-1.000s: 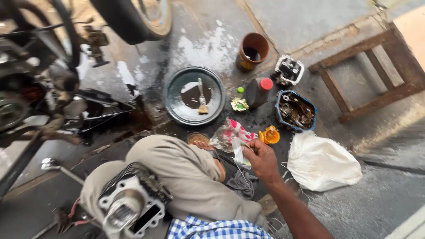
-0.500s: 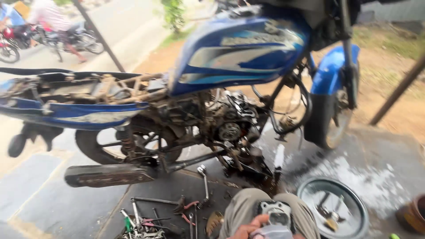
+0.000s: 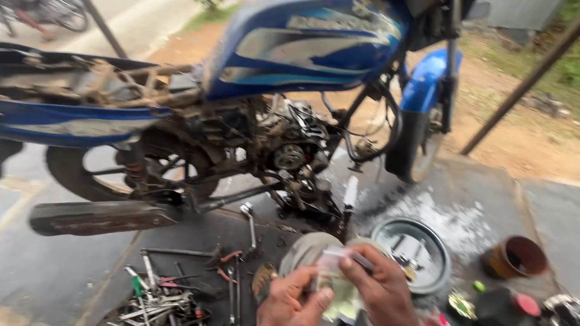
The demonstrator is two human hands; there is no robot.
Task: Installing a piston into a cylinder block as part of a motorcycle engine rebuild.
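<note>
Both hands meet at the bottom middle of the head view, over my bent knee (image 3: pixel 308 249). My left hand (image 3: pixel 291 300) and my right hand (image 3: pixel 382 288) pinch a small clear plastic packet (image 3: pixel 336 273) between their fingertips; its contents are blurred. Just behind them stands a blue motorcycle (image 3: pixel 302 54) with its seat off and its engine (image 3: pixel 290 145) exposed.
A round metal pan (image 3: pixel 439 265) holding small parts lies right of my hands. A brown cup (image 3: pixel 515 258) and a red-capped bottle (image 3: pixel 524 305) sit at the lower right. Several loose tools (image 3: pixel 163 290) are scattered at the lower left, beside the exhaust pipe (image 3: pixel 96 216).
The camera swung up from the ground to the motorcycle. My hands have risen into view and now hold the small clear packet instead of the metal engine part on my lap.
</note>
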